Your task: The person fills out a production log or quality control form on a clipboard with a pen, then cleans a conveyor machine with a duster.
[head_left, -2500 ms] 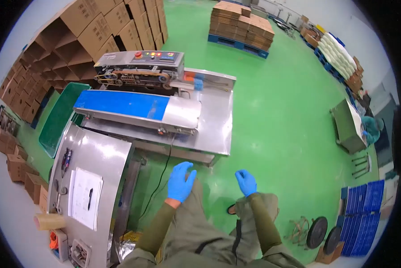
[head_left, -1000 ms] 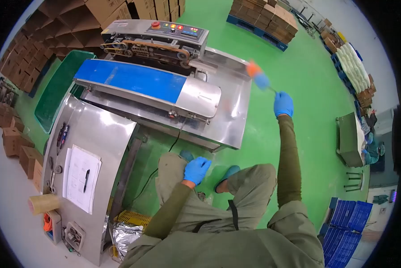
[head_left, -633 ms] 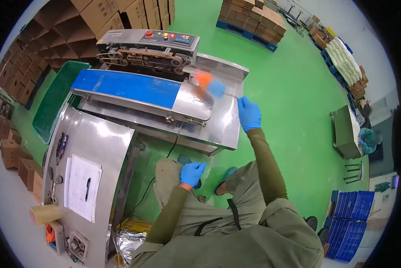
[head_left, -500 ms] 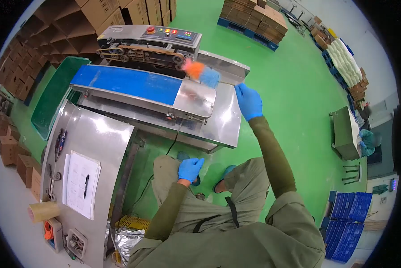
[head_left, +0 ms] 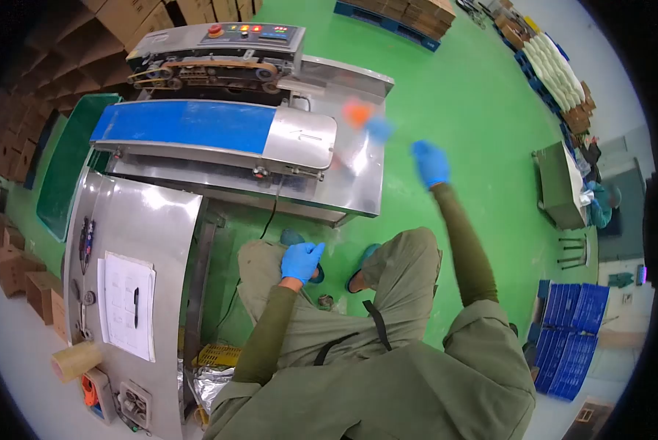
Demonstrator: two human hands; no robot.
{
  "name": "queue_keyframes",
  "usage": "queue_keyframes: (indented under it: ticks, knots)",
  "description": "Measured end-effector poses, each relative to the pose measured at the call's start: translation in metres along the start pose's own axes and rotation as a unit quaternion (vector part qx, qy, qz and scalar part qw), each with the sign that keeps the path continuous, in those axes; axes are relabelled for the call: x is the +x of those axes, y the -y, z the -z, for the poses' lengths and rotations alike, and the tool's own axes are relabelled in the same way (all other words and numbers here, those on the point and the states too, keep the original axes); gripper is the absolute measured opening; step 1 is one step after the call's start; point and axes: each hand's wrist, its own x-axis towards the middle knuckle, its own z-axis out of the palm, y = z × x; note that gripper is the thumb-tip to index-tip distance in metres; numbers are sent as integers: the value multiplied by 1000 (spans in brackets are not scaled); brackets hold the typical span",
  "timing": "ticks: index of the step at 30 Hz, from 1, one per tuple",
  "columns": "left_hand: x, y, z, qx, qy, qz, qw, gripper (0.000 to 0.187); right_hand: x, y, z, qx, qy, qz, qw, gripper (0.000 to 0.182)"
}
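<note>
My right hand [head_left: 431, 164], in a blue glove, is closed on the handle of a fluffy duster with pink, orange and blue parts [head_left: 369, 121]. The duster is blurred and hangs over the right end of the steel machine table [head_left: 369, 176]. My left hand [head_left: 302, 262], also gloved in blue, rests closed near my knee; whatever it may hold is hidden. Left of the duster are the blue conveyor belt [head_left: 186, 126] with its steel end plate [head_left: 303, 139] and the sealing machine [head_left: 215, 55] with lit indicators.
A steel side table [head_left: 167, 213] bears papers with a pen [head_left: 127, 304], tools and a tape roll [head_left: 76, 361]. A green bin [head_left: 57, 183] stands left. Cartons, blue crates [head_left: 571, 337] and a person [head_left: 604, 204] beside a cart [head_left: 560, 183] are farther off.
My right hand has moved right with the duster, which has left the conveyor's end plate area and is now over the table's right part. The view has shifted; my left hand stays near my knee.
</note>
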Motion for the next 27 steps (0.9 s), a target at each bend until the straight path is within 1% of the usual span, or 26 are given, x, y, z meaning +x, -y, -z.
queue_keyframes:
  ticks: [1, 2, 3, 4, 5, 6, 7, 8, 9, 10, 11, 12, 13, 14, 15, 17, 19, 20, 21, 22, 23, 24, 25, 26, 27]
  knots:
    - [0, -2, 0, 3, 11, 2, 1000, 43, -25, 23, -29, -34, 102, 4, 994, 33]
    - [-1, -5, 0, 4, 21, 4, 1000, 43, -45, 59, -44, -32, 191, 51, 980, 33]
    - [0, -8, -2, 5, 29, 5, 1000, 44, -58, 68, -68, -72, 295, -58, 951, 31]
    - [1, -10, -3, -1, 32, 4, 999, 45, -61, 18, -109, -79, 209, -114, 968, 32]
    - [0, -10, -5, -7, 36, 8, 999, 47, -53, -41, -135, -84, 123, -167, 975, 33]
    - [-3, -9, -6, -14, 39, 15, 999, 49, -32, -78, -113, -81, 102, -262, 956, 33]
    - [-7, -9, -5, -5, 39, 23, 999, 49, -19, -95, -91, -76, 82, -357, 928, 34]
    - [-8, -11, -3, 3, 36, 29, 999, 48, -19, -73, -80, -37, 55, -305, 950, 34]
    - [-1, -16, -4, 8, 28, 31, 999, 48, -14, -33, -66, 1, 26, -247, 969, 34]
    - [7, -20, -7, 11, 23, 25, 999, 48, -9, -14, -59, 38, -3, -187, 982, 34]
    - [12, -21, -11, 17, 21, 22, 999, 48, -6, -26, -72, -2, 51, -153, 987, 35]
    - [12, -20, -12, 26, 20, 23, 999, 47, -8, -45, -102, -38, 108, -120, 986, 35]
    - [8, -19, -10, 35, 44, 29, 998, 47, -15, -54, -126, -68, 164, -86, 980, 35]
    - [7, -23, -11, 43, 64, 35, 996, 47, -5, -42, -105, -80, 104, -159, 979, 39]
    - [10, -26, -13, 48, 76, 41, 995, 48, 3, -22, -92, -51, 103, -173, 978, 39]
    - [8, -20, -18, 69, 60, 28, 995, 43, -17, 21, -76, 8, 116, -201, 973, 39]
    - [12, -11, -24, 107, 53, 41, 992, 39, -56, 67, -79, 22, 153, -128, 980, 38]
    - [15, -8, -25, 75, 11, 58, 995, 37, -70, 79, -87, 31, 150, -117, 981, 35]
    - [17, -2, -27, 45, -38, 83, 995, 40, -82, 88, -97, 45, 153, -98, 982, 32]
    - [24, 21, -42, 78, -174, 19, 981, 59, -88, 88, -109, 12, 170, -50, 984, 29]
    - [29, 14, -20, 8, -210, 56, 976, 73, -93, 89, -127, -12, 184, 4, 983, 28]
    - [36, 5, -1, -46, -289, 80, 953, 76, -100, 93, -141, 63, 163, -22, 984, 31]
    - [56, 31, -11, 17, -326, 73, 942, 82, -96, 101, -145, 40, 192, -14, 981, 34]
    - [71, 43, -4, 58, -315, 88, 943, 80, -97, 112, -136, 127, 190, -107, 968, 37]
    - [85, 52, -1, 98, -266, 108, 953, 71, -100, 105, -136, 109, 178, -83, 974, 42]
